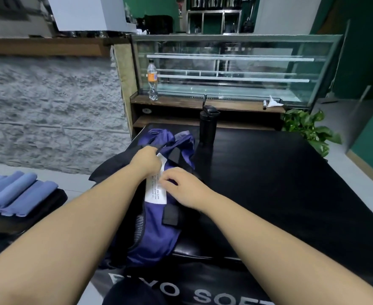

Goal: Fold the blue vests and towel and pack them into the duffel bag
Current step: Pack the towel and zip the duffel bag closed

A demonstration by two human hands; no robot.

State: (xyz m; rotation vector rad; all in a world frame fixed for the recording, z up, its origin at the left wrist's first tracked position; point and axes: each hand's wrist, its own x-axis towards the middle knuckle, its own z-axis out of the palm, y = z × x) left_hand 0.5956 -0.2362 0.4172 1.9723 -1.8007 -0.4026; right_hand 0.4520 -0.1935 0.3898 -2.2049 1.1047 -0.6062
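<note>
Left hand (144, 160) pinches the blue vest (159, 234) (near its label); right hand (181, 186), fingers curled, presses it.

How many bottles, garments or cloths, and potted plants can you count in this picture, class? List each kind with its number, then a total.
Bottles: 2, a clear plastic bottle with an orange label and a black flask
Blue vest: 1
Stack of folded blue cloths: 1
Leafy plant: 1
Total: 5

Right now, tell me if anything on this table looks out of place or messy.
The blue vest is crumpled, hanging over the table edge, its white label exposed, not yet folded. Both hands work at it. The black bottle stands upright; nothing is spilled.
</note>
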